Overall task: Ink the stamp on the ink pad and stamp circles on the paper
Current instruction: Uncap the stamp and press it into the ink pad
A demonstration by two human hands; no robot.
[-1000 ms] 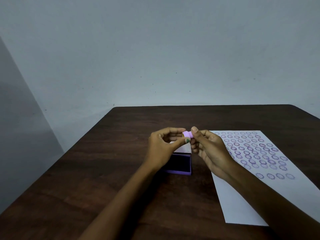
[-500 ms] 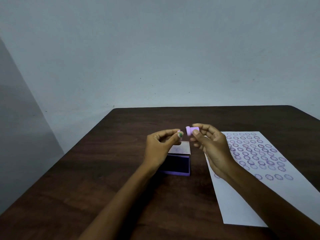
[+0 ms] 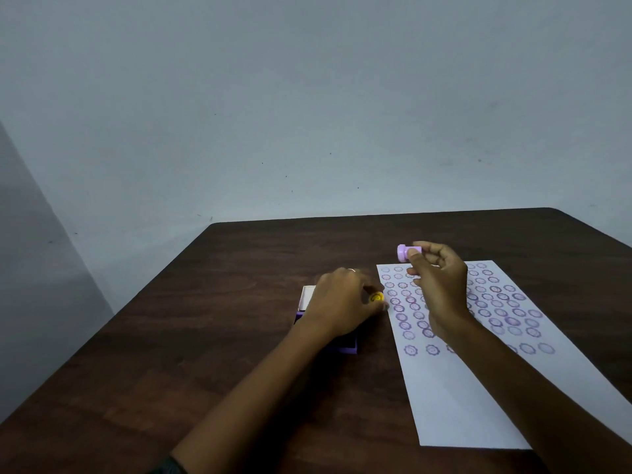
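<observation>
stamp in hand, not yet inked

my right hand (image 3: pixel 441 285) pinches the small lilac plastic stamp (image 3: pixel 405 252) sideways above the white sheet of paper (image 3: pixel 455 398), rows of purple circles already on it. my left hand (image 3: pixel 342 302) holds a small yellow cap (image 3: pixel 376 297) over the purple ink pad box (image 3: pixel 337 347) on the dark wooden tabletop (image 3: pixel 205 336). next, i judge, press the stamp face down on the pad.

no legible text, only purple circle stamps on paper (image 3: pixel 455 398)
</observation>
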